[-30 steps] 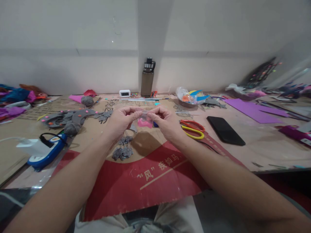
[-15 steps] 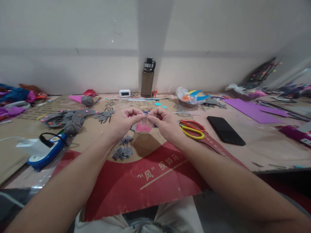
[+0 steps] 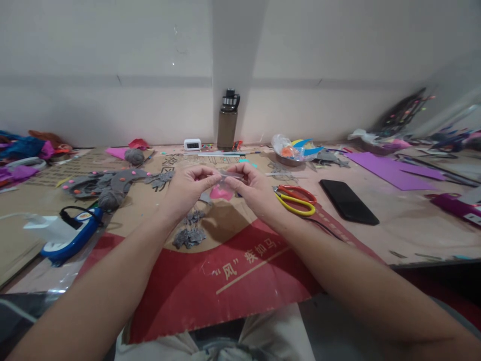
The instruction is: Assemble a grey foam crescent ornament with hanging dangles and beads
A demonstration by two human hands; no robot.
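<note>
My left hand (image 3: 187, 189) and my right hand (image 3: 255, 190) meet above the middle of the table, fingers pinched together. Between them they hold a small clear plastic bag (image 3: 222, 190) with something pink inside; its top edge is stretched between the fingertips. Below the hands lie small grey cut-out pieces (image 3: 190, 235) on a brown and red cardboard sheet (image 3: 240, 281).
Red and yellow scissors (image 3: 295, 199) lie just right of my right hand, a black phone (image 3: 348, 201) beyond them. A blue glue gun (image 3: 71, 234) sits at the left, grey felt shapes (image 3: 112, 183) behind it. A bottle (image 3: 227, 120) and a small clock (image 3: 192, 144) stand by the wall. Purple sheets (image 3: 391, 170) lie at the right.
Both hands have shifted slightly away from me with the bag, and the fingertips now pull its top edge flatter and wider between them.
</note>
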